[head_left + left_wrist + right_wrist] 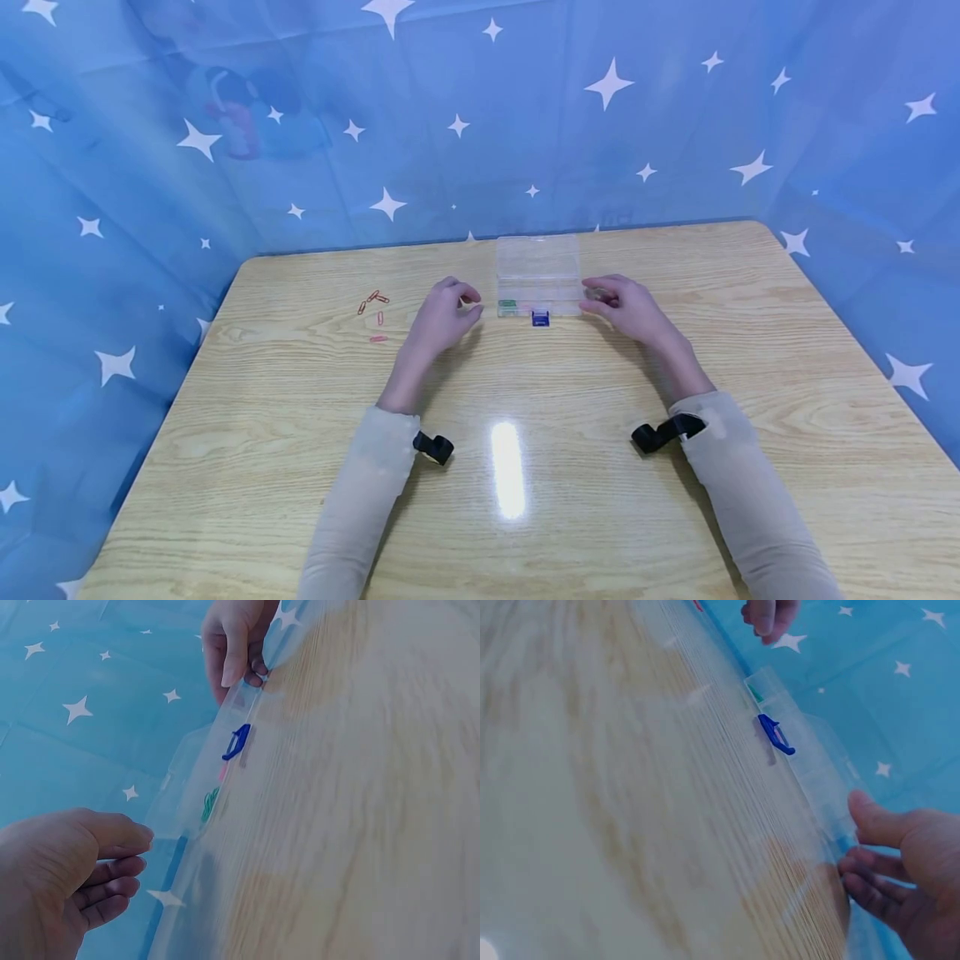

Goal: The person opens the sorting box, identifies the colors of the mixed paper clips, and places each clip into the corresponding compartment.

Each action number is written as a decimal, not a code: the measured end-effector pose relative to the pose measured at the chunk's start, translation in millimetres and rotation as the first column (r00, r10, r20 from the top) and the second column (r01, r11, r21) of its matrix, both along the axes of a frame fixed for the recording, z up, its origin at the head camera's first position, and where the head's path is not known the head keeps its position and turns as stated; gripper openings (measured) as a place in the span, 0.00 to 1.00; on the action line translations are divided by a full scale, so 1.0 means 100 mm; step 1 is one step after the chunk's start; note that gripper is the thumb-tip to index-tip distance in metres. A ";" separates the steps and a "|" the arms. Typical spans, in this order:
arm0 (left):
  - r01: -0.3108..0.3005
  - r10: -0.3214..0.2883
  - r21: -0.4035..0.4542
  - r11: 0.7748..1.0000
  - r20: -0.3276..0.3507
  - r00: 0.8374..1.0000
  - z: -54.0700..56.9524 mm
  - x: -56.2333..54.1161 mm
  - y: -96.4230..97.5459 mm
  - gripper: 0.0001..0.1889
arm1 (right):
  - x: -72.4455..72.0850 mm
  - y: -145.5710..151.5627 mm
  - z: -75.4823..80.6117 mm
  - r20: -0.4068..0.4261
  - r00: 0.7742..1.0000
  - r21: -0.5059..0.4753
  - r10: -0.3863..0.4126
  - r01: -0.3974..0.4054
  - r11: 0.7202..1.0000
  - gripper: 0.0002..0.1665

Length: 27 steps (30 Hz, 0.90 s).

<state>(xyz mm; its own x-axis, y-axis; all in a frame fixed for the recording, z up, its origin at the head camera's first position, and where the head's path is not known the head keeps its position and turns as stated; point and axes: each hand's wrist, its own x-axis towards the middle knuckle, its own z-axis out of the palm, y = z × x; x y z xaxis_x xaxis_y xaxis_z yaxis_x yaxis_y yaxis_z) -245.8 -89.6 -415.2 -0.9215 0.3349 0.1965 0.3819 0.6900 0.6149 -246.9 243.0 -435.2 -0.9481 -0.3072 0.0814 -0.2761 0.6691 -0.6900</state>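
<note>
A clear plastic compartment box (538, 287) stands near the table's back edge, its lid (537, 256) raised at the back. Green paper clips (507, 306) lie in its front left compartment; something pink shows beside them. At the middle of the front edge is a blue plastic clasp (776, 735). My left hand (444, 315) hovers just off the box's left end, fingers loosely bent, holding nothing. At the right end is my right hand (621, 307), thumb and fingers apart around the corner, fingertips at or very near the plastic; contact is hard to tell.
Several red paper clips (373, 297) lie on the wooden table (300, 467) left of my left hand. Two pink paper clips (378, 338) lie just in front of them. A blue star-patterned cloth (420, 100) hangs behind the table's back edge.
</note>
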 end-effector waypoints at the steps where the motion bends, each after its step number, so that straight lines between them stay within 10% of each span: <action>1: -0.003 0.003 -0.001 1.000 -0.002 1.000 0.00 0.00 -0.03 0.08 | 0.00 0.00 0.00 -0.001 1.000 0.000 0.000 0.000 1.000 0.32; 27: -0.108 0.109 -0.021 0.994 0.058 0.992 0.01 0.16 -0.79 0.11 | 0.01 0.00 0.00 -0.021 1.000 0.006 0.006 -0.005 1.000 0.32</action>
